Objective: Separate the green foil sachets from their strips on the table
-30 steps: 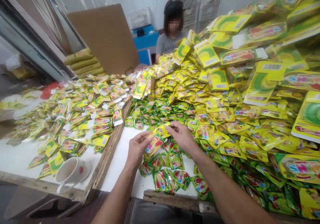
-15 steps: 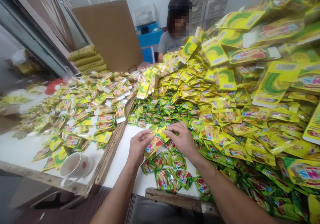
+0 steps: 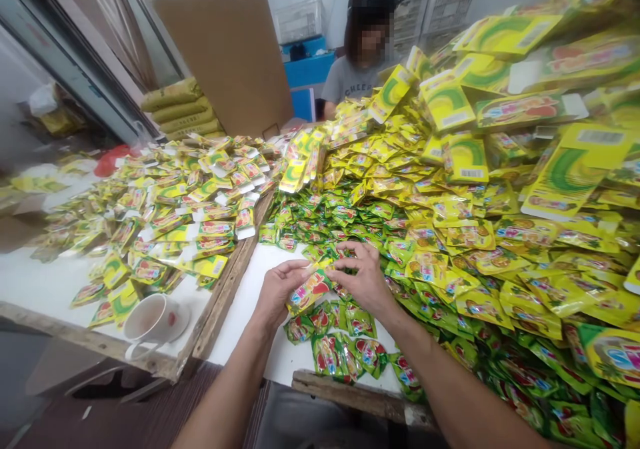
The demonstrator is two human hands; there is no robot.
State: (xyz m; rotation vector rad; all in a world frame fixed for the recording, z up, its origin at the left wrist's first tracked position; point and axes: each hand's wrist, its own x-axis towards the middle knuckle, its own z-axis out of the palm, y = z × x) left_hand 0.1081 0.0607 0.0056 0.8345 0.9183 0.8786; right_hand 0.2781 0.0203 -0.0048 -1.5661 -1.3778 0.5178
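Observation:
A small yellow, red and green printed carton [image 3: 309, 293] is held tilted over the white tabletop. My left hand [image 3: 283, 289] is closed round its left side, thumb and fingers pressing on it. My right hand [image 3: 361, 277] pinches at the carton's upper right end, thumb and forefinger near its edge; the other fingers are bent above. Whether the end flap stands open I cannot make out. Below the carton lie several green sachets [image 3: 330, 355] with red fruit prints. Behind my hands more green sachets [image 3: 345, 212] are heaped.
Yellow sachets [image 3: 475, 235] and yellow cartons [image 3: 465, 159] pile high on the right. Filled-looking cartons [image 3: 215, 229] cover the left table, with a white mug [image 3: 155, 319] near its edge. A wooden strip [image 3: 235, 275] divides the tables. A person [image 3: 357, 82] sits behind the heap.
My right hand's fingers have shifted slightly at the carton's upper end, its forefinger more bent. The left hand keeps its hold. The whole view has moved a little.

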